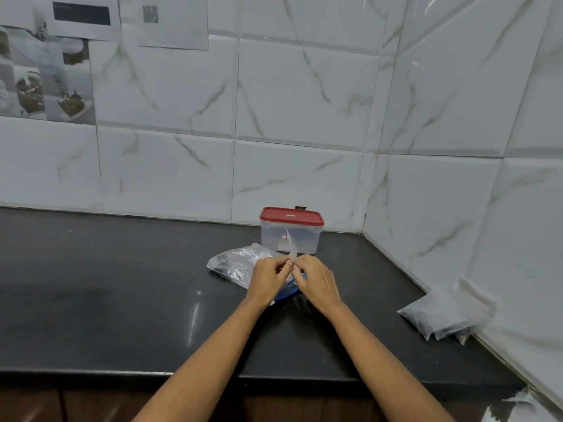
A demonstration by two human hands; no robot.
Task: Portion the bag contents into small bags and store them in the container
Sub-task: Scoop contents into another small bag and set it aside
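My left hand [268, 278] and my right hand [316, 281] meet over the black counter, and both pinch a small clear plastic bag [292, 249] whose thin strip stands up between the fingertips. Just left of my hands lies a large crinkled clear bag [233, 261] with dark contents. Behind them stands a clear plastic container [291, 237] with a red lid [291, 216], closed. A blue object [288, 292] shows under my right hand, mostly hidden.
Several filled small bags [441, 318] lie against the right wall. The black counter [122, 300] meets tiled walls at the back and right, forming a corner. Its front edge runs across the bottom, with wooden cabinet fronts below.
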